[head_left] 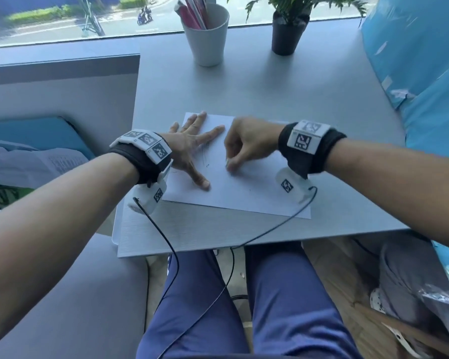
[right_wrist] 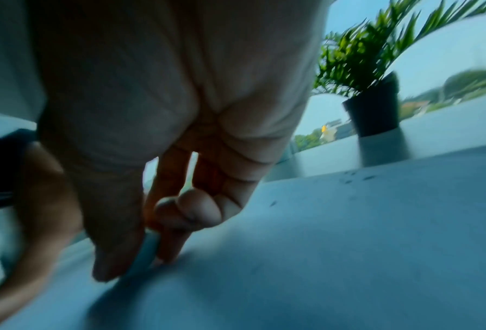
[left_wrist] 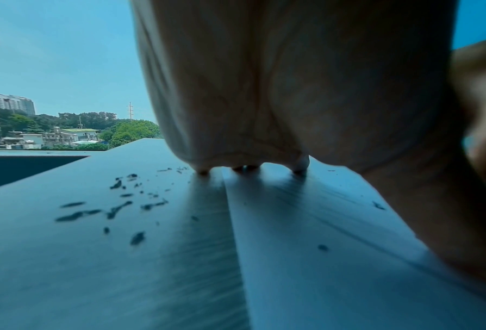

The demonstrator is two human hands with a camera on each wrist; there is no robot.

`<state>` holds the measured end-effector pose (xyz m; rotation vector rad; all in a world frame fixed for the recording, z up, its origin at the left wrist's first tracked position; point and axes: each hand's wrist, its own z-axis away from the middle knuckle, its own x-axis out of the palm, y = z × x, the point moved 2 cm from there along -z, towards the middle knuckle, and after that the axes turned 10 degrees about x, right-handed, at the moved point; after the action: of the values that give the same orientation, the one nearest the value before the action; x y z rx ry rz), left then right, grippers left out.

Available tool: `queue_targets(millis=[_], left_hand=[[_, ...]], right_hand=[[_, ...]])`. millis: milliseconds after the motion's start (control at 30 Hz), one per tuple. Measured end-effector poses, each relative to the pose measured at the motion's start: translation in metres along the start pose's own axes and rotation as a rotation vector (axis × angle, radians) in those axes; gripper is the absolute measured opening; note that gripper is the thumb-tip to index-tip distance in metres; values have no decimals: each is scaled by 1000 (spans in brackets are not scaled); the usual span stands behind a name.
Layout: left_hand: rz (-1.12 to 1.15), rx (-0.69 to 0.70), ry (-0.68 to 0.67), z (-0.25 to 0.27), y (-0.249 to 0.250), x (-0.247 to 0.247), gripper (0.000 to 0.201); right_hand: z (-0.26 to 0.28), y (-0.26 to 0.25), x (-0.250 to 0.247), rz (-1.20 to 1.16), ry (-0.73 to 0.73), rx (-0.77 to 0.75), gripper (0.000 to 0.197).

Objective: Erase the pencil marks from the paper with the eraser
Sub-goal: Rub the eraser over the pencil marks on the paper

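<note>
Eraser (head_left: 230, 164) pinched low between thumb and fingers of right hand (head_left: 246, 143), tip down on paper (head_left: 257, 193) near its middle. Small, rubbery, likely grippy on sheet — best held close to working end. Left hand (head_left: 189, 143) flat, fingers spread, pressing paper's left part onto table (head_left: 296, 86). Pencil marks (head_left: 208, 152) remain just beside left hand. Paper thin, light, prone to buckle or tear — needs pinning near rubbed spot. Eraser crumbs (left_wrist: 117, 207) scattered on table.
</note>
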<state>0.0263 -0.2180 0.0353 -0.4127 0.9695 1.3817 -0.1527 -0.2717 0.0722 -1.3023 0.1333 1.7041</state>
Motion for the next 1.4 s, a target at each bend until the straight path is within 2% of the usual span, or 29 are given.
queue_targets(millis=[67,100,200,233,267,367,400,500,600,667,700,767,833,900,1033,1133,1200,1233,1300,1367,1400], left_hand=[[-1,1,-2,0,0,0,151],[-2,3,4,0,0,1,152],[-14,12,24,-1,-4,3,151],[-13,16,26,-2,-4,4,151],[-12,20,28,-3,-4,4,150],[-16,20,45,0,-3,3,148],[-24,22,54,1,-3,3,147],[-78,21,59,7,-2,6,142],[-200,-76,67,17,0,2,133],[-311,-104,125,25,17,1,122],[-342,-49,163,27,33,5,116],[-314,182,196,31,75,24,106],[-263,411,143,30,119,50,98],[-225,472,81,25,140,68,91],[-197,361,100,18,103,64,83],[-166,66,97,29,50,44,95],[-195,-74,113,36,39,35,105],[-224,-47,127,37,47,35,107],[-265,184,140,37,83,46,102],[-270,435,94,36,121,65,94],[-268,501,75,34,132,73,90]], right_hand=[[-8,6,-8,-86,128,49,13],[-7,5,-4,-106,130,40,13],[14,-7,18,-41,-57,-19,13],[17,-5,20,-29,-76,-19,12],[18,0,15,-29,-34,-3,11],[14,27,-9,-38,217,122,12],[15,37,-13,-20,232,180,13],[18,59,-6,-48,140,288,14],[16,65,-2,-128,125,302,14],[13,65,-4,-142,117,305,15],[13,65,-5,-141,114,301,15],[12,65,-5,-140,107,282,14],[13,65,-5,-138,104,277,14],[13,64,-6,-150,95,281,15],[14,64,-5,-184,81,277,16],[14,64,-5,-173,95,281,17],[14,64,-5,-166,99,291,17],[14,64,-5,-168,96,290,17],[15,64,-5,-180,92,278,17],[15,63,-6,-183,92,266,17],[15,63,-6,-181,92,263,17]])
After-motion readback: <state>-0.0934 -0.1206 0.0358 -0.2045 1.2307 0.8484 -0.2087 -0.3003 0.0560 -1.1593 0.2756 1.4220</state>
